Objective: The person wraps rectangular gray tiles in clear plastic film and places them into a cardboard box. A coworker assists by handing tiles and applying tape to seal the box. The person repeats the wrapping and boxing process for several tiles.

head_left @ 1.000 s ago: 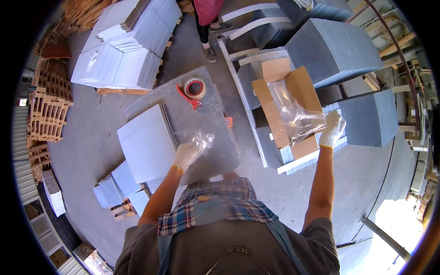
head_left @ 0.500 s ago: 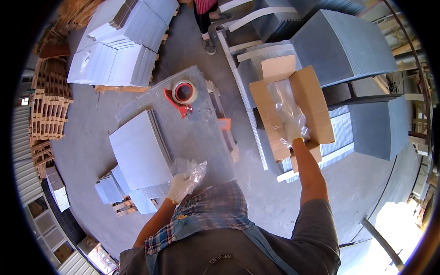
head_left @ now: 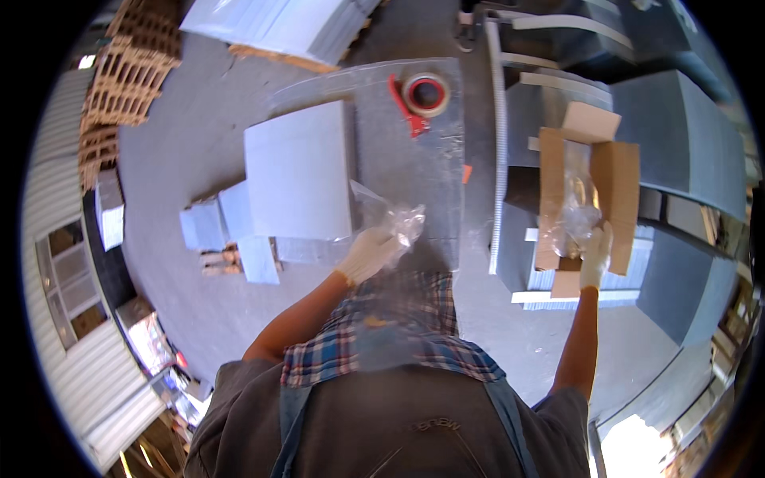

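Left hand (head_left: 368,253) has lifted its clear bag (head_left: 392,217) onto the table (head_left: 414,171); right hand (head_left: 595,253) still grips bags (clear ones) in the box (head_left: 588,187).

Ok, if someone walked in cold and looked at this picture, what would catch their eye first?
Probably the open brown cardboard box on the right, lined with clear plastic, where the white-gloved right hand reaches in. Next, the white-gloved left hand at centre, pinching a crumpled clear plastic bag over the grey worktable. A red tape dispenser with its brown tape roll lies at the table's far end.
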Demonstrator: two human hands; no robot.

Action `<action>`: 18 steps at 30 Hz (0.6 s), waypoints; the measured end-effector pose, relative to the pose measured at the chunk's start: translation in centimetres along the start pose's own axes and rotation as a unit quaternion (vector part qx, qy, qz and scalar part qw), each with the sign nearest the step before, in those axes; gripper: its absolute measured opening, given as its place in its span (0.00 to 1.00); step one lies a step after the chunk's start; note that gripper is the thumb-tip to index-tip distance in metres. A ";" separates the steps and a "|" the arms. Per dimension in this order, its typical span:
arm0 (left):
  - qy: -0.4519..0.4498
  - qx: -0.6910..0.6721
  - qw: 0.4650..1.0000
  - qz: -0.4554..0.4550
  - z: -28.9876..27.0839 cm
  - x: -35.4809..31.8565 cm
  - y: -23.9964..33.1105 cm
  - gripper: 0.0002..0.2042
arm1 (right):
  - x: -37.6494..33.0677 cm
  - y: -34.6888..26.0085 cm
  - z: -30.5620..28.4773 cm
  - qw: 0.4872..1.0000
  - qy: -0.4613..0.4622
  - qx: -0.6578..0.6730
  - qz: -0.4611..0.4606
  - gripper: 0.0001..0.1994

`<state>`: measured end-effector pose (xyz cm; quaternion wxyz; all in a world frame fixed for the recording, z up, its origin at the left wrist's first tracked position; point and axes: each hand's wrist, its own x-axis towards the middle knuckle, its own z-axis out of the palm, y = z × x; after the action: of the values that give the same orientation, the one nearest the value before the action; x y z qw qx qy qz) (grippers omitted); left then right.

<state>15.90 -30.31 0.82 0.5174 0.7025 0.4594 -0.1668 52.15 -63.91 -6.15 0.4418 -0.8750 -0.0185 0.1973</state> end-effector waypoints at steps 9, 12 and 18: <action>0.018 -0.075 0.997 0.001 -1.1 -1.2 0.7 0.22 | 5.8 16.0 4.5 0.986 -0.108 -0.059 0.116 0.29; 0.059 -0.112 0.992 -0.022 -1.6 -3.2 1.1 0.20 | 6.1 3.4 2.5 0.883 -0.188 -0.431 -0.005 0.24; 0.123 0.083 0.983 0.107 -1.6 -3.0 -0.4 0.18 | -2.1 -12.8 5.9 0.835 -0.101 -0.375 -0.390 0.27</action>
<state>13.56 -30.28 3.38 0.4118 0.8034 0.4258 -0.0603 49.91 -52.05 1.36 0.1156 -0.8688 -0.4757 0.0739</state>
